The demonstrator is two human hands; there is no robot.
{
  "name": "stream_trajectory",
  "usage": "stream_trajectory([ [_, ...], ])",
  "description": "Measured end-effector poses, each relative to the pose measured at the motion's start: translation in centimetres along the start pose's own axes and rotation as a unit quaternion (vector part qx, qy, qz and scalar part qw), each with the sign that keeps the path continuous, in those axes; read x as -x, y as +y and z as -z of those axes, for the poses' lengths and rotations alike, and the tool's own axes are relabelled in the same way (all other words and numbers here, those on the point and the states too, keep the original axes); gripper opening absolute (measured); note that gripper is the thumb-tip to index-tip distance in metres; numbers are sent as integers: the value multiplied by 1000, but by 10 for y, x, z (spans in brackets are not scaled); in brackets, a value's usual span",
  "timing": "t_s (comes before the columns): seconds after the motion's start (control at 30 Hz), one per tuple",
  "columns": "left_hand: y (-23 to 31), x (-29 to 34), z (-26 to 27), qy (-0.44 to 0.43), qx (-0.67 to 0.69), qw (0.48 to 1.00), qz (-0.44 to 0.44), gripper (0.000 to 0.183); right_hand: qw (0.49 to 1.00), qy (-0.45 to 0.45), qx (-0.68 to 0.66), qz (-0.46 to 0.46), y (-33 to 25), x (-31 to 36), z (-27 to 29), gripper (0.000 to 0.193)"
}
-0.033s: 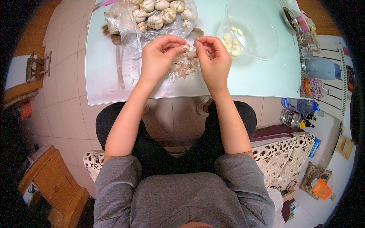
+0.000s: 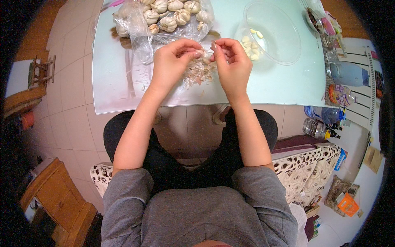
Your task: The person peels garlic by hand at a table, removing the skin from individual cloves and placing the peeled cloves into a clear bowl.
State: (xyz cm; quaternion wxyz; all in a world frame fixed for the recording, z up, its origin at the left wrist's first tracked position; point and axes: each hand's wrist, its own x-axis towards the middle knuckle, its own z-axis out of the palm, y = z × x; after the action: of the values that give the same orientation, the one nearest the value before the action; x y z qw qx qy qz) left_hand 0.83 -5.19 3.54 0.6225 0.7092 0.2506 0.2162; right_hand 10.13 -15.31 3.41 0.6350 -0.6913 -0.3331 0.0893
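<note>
Over the table my left hand (image 2: 169,61) is closed in a pinch on a small pale garlic clove (image 2: 204,53), mostly hidden by the fingers. Close beside it my right hand (image 2: 234,66) has thumb and forefinger pressed together; whatever they hold is too small to make out. Below the fingertips lies a heap of papery garlic skins (image 2: 196,74). A clear plastic bag (image 2: 142,43) of whole garlic bulbs (image 2: 168,24) sits beyond my left hand. To the right, a clear plastic bowl (image 2: 284,61) stands with several peeled cloves (image 2: 254,51) showing at its left side.
The pale glass-topped table (image 2: 284,88) ends just in front of my knees. Along its right side are a small dish (image 2: 314,20), a glass jar (image 2: 331,68) and several bottles (image 2: 339,94). A patterned, cloth-covered seat (image 2: 300,168) is at the lower right.
My right hand has shifted slightly to the right, and the gap between the two hands' fingertips is a little wider. My left hand has barely moved.
</note>
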Motion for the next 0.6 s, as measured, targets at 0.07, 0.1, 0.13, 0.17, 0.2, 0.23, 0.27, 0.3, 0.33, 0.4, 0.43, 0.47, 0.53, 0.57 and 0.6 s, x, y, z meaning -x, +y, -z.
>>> stream_trajectory([
  [0.07, 0, 0, 2, -18, 8, 1000, 2, 14, 1000, -10, 0, 4, 1, -4, 5, 8],
  [0.1, -1, 0, 3, -37, 17, 999, 4, 14, 1000, -19, 0, 7, 3, -7, 7, 10],
  [0.13, -2, -1, 4, -37, 16, 999, 3, 14, 1000, -19, 0, 7, 4, -9, 10, 10],
  [0.17, -5, -2, 4, -25, 86, 996, 22, 15, 998, -49, 38, 23, 7, -11, 12, 11],
  [0.2, -7, -2, 5, -12, 155, 987, 41, 15, 993, -78, 76, 38, 7, -11, 14, 12],
  [0.23, -7, -3, 6, -13, 156, 987, 41, 15, 993, -78, 77, 38, 6, -11, 13, 12],
  [0.27, -7, -4, 7, -5, 178, 983, 49, 15, 993, -87, 75, 31, 3, -9, 11, 13],
  [0.3, -7, -4, 7, 2, 201, 978, 57, 15, 992, -97, 74, 24, 0, -8, 10, 15],
  [0.33, -8, -4, 8, 2, 201, 978, 57, 15, 992, -97, 74, 24, -2, -6, 8, 15],
  [0.4, -9, -4, 8, -13, 206, 976, 62, 19, 990, -117, 70, 32, -3, -4, 4, 14],
  [0.43, -10, -4, 8, -14, 207, 976, 63, 19, 992, -106, 62, 38, 0, -4, 2, 11],
  [0.47, -10, -4, 7, -25, 200, 977, 71, 21, 992, -105, 63, 38, 1, -4, 3, 11],
  [0.53, -9, -3, 6, -36, 194, 977, 79, 23, 989, -112, 89, 37, -2, -3, 5, 9],
  [0.57, -6, -2, 5, -36, 204, 974, 96, 25, 989, -112, 88, 36, -3, -3, 6, 9],
  [0.6, -4, -1, 5, -35, 215, 970, 112, 27, 987, -122, 91, 48, -5, -4, 7, 8],
])
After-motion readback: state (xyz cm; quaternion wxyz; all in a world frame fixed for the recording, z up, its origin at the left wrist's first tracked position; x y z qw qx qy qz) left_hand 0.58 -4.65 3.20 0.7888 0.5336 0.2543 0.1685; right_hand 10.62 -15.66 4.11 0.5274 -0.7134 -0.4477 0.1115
